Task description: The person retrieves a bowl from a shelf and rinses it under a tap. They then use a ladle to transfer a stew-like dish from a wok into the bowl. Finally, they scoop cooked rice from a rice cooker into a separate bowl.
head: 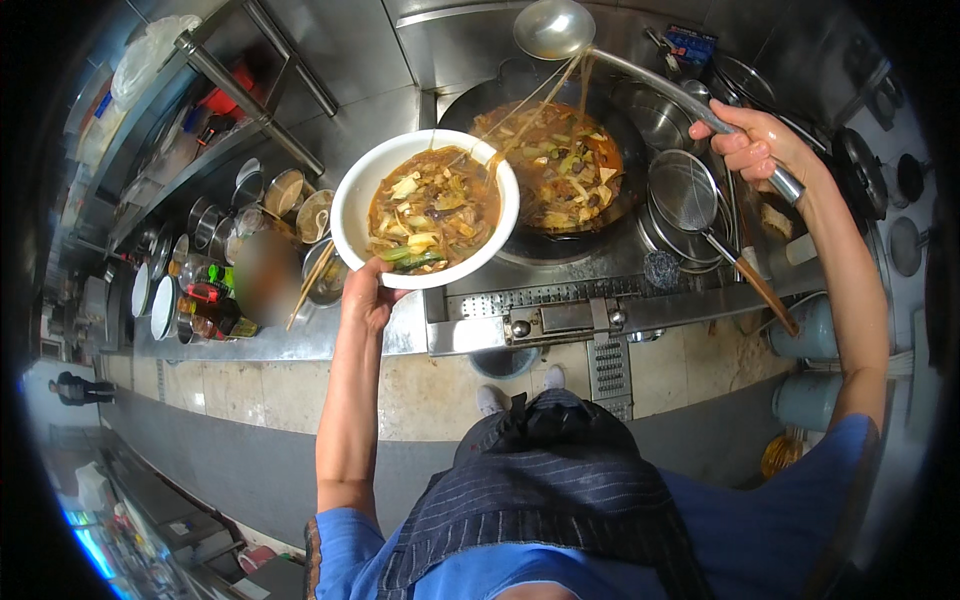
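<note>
My left hand (pixel 369 289) grips the rim of a white bowl (pixel 349 217), which holds a stew of noodles, cabbage and greens in brown broth. Beside and partly behind the bowl, a black wok (pixel 637 176) on the stove contains more of the same stew. My right hand (pixel 757 142) is closed around the metal handle of a ladle (pixel 555 28), raised above the wok's far edge. Long noodles (pixel 559 94) hang from near the ladle's neck, some down to the wok and some across to the bowl's rim.
Right of the wok lie a wire-mesh strainer (pixel 682 191), a steel scrubber (pixel 661 270) and a metal pot (pixel 652 112). To the left, chopsticks (pixel 309 285), metal bowls and bottles crowd the steel counter (pixel 285 345) under a shelf. Gas cylinders (pixel 806 330) stand at lower right; a person (pixel 82 388) is far left.
</note>
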Demonstrator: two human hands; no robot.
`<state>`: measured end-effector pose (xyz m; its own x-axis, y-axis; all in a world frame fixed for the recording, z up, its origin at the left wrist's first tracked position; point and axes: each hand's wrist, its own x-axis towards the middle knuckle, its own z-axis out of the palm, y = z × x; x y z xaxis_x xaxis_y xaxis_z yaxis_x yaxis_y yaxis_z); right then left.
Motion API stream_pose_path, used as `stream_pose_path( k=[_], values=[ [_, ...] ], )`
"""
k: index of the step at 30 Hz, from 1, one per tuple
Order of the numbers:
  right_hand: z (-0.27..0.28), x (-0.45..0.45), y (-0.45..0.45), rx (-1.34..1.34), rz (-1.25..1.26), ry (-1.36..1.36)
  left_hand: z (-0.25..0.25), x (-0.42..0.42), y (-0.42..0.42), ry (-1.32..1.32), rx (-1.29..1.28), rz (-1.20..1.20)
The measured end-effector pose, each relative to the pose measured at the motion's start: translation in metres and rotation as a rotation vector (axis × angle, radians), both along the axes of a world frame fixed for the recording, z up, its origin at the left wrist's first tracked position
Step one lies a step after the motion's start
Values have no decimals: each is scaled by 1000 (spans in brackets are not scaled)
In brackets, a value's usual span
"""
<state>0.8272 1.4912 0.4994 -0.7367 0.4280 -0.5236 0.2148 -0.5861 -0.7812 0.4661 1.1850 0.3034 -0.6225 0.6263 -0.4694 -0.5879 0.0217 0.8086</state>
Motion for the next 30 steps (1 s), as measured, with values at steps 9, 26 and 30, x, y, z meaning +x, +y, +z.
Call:
stream_pose_path(
  k=[9, 26, 30],
  values=[
    [-10, -11, 24, 489, 38, -436, 2, 4, -6, 2, -44, 15],
    [103, 2, 27, 1038, 32, -485, -10, 16, 12, -30, -2, -9],
    [154, -7, -1, 932, 28, -614, -8, 19, 17, -40, 9, -22]
  ],
)
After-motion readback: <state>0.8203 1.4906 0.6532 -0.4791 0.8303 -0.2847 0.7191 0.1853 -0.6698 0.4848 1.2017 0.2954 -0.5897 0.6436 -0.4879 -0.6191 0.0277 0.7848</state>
